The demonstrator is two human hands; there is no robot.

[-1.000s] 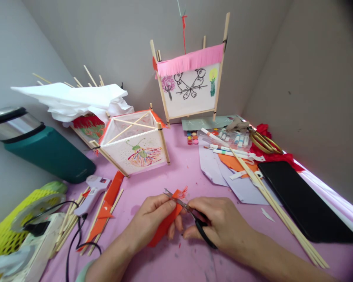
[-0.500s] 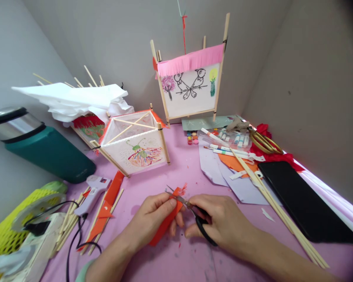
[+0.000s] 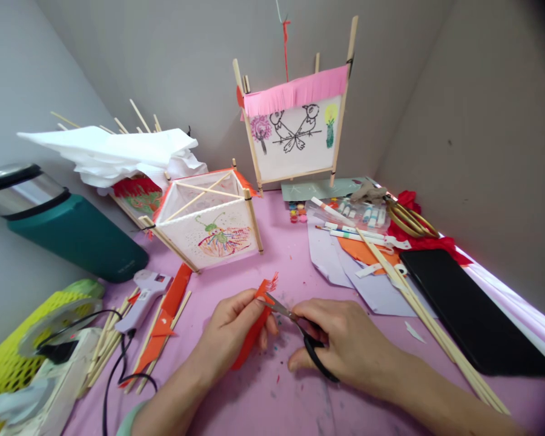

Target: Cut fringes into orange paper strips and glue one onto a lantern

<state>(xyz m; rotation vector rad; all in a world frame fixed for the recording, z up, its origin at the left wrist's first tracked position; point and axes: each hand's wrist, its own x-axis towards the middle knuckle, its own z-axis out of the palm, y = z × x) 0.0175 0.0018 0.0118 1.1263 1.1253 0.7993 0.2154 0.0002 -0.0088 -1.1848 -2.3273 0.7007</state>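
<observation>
My left hand point(image 3: 237, 327) pinches a folded strip of orange-red paper point(image 3: 251, 343) between thumb and fingers. Fine fringe cuts show at the strip's far end. In my right hand point(image 3: 340, 333) is a pair of black-handled scissors point(image 3: 315, 357), with fingers and thumb at the loops. The blades reach left to the strip's edge, close to my left thumb, and look nearly closed. Beyond the hands stands a paper lantern point(image 3: 222, 236) on a stick frame, with a coloured insect drawing on its front panel.
Behind hangs another lantern point(image 3: 295, 139) with pink fringe. Left are a teal bottle point(image 3: 77, 236), a glue gun point(image 3: 145, 297) with a black cord, and more red paper point(image 3: 163, 321). Right lie wooden sticks point(image 3: 427, 321), a black phone point(image 3: 472, 315), markers point(image 3: 358, 233) and brass-coloured scissors point(image 3: 411, 218).
My left hand and the paper strip have shifted slightly left. The scissor blades, apart across the strip before, are now closer together at its edge.
</observation>
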